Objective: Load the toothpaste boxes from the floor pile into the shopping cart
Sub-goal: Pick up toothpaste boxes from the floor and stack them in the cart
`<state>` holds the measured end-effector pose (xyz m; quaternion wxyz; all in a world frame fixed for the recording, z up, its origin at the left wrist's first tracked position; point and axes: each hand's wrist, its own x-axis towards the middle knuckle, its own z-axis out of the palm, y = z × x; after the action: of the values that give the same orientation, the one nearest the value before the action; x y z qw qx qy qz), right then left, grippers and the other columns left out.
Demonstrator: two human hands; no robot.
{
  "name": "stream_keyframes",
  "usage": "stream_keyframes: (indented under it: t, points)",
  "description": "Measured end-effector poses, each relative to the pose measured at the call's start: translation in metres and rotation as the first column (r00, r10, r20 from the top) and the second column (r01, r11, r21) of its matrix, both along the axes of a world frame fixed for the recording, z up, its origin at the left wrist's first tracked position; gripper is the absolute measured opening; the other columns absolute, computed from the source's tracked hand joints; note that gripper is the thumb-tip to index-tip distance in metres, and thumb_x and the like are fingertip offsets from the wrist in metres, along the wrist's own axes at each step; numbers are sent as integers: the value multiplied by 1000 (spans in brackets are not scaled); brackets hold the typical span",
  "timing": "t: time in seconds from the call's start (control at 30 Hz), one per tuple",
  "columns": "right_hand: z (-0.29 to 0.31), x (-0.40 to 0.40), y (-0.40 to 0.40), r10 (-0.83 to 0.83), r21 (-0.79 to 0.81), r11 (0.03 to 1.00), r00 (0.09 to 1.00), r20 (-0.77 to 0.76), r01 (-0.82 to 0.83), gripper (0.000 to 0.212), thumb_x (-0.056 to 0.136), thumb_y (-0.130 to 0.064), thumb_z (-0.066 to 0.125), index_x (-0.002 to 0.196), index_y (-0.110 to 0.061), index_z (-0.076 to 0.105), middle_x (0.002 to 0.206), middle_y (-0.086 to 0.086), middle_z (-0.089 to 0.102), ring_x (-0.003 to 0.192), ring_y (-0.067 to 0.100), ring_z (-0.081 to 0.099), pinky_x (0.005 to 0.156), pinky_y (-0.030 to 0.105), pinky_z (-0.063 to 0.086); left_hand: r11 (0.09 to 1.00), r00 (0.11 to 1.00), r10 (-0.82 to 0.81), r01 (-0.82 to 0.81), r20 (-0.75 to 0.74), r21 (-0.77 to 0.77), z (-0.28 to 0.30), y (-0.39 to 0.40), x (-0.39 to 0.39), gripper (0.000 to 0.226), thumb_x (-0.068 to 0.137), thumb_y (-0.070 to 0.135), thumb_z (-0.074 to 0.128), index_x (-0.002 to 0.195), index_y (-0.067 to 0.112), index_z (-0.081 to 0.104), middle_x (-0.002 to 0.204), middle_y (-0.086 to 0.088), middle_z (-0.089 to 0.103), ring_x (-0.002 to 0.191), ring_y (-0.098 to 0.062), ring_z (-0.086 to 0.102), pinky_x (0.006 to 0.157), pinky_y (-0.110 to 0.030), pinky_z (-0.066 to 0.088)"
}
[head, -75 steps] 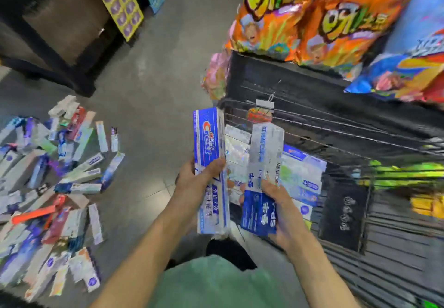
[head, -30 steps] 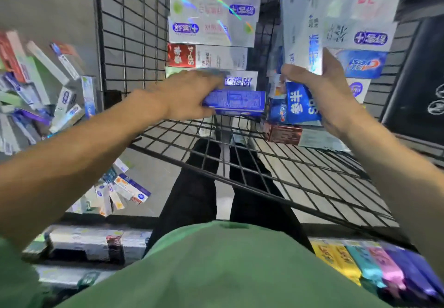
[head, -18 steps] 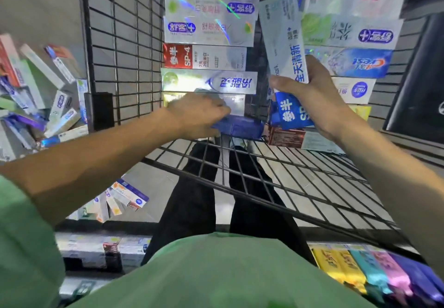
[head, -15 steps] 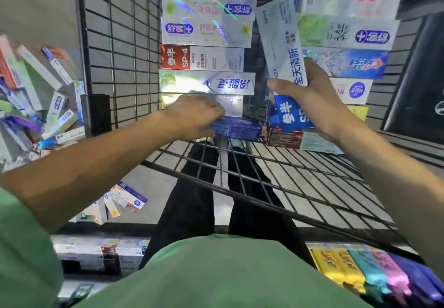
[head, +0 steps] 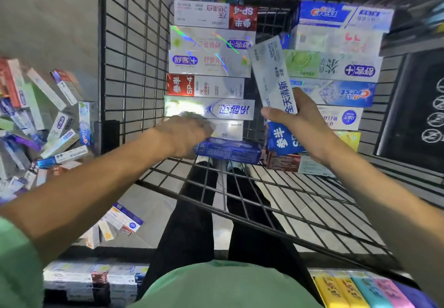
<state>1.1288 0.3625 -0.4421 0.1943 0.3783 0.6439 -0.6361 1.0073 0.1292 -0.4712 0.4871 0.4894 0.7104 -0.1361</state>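
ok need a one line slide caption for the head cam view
Left hand sets a blue toothpaste box into the shopping cart while right hand holds another box.

Wire cart floor point(head: 276, 202) carries two rows of toothpaste boxes point(head: 209, 86) (lying flat).

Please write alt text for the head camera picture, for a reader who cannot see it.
The left hand lays a dark blue toothpaste box flat in the wire shopping cart, beside rows of stacked boxes. The right hand holds a white and blue box upright; the floor pile lies left.
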Motion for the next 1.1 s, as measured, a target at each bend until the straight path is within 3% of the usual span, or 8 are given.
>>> stream_keyframes:
  t: [0.13,0.3,0.4,0.53,0.63,0.77,0.93,1.1]
  points:
    - [1,-4,-3,20,15,1000,1000,-14,-20,44,86,-22,78,123,-9,56,111,9,71,89,11,71,75,21,55,989,989,149,-148,17,-26,3,-2,-10,53,90,35,70,137,25,48,118,-1,59,107,-21,56,88,-36,50]
    - [-2,-6,-4,17,15,1000,1000,-20,-17,43,87,-21,77,123,-9,57,107,0,72,81,1,69,69,14,53,918,929,371,-363,20,-158,12,-13,-40,59,96,32,66,149,24,42,142,-4,52,126,-24,51,102,-37,44]
    - [-7,-6,-5,8,-1,1000,1000,2,-8,45,87,-24,77,125,-12,56,109,3,73,91,14,72,74,24,57,927,945,327,-326,-26,-187,6,-17,-41,54,101,34,57,151,24,39,147,-6,45,134,-26,45,111,-42,41]
    - [-12,-5,-8,35,-15,999,999,21,-34,47,87,-28,78,125,-14,55,109,5,71,94,21,72,79,33,57,975,956,218,-223,-197,-3,-2,-20,-28,58,102,35,50,155,23,31,140,-11,38,133,-30,39,109,-49,41]
    - [-15,-4,-8,52,-4,999,998,29,-52,46,87,-29,78,124,-16,55,112,5,70,97,19,71,81,33,57,977,972,208,-202,-112,63,-9,-20,-19,72,99,39,57,160,31,19,154,-9,32,139,-30,34,111,-47,37]
    - [-17,-4,-4,33,26,999,999,17,-33,47,85,-32,80,123,-19,57,112,-1,71,97,13,71,84,31,56,995,995,86,-83,-60,50,-9,-12,-14,77,94,38,67,158,31,24,163,-5,24,148,-28,27,116,-41,31]
    - [-21,-5,2,81,78,994,996,22,-82,46,84,-34,80,120,-18,56,110,-4,70,99,12,69,84,29,54,999,997,25,-27,-78,-32,-8,-10,-6,66,91,30,70,148,24,37,152,-9,37,137,-31,41,110,-43,41]
    - [-23,-11,0,148,92,985,989,6,-148,46,83,-34,81,118,-17,57,107,-3,68,95,10,65,74,20,46,993,994,100,-102,-42,-60,-6,-14,-13,56,94,27,67,144,27,41,147,-6,42,134,-29,42,104,-44,45]
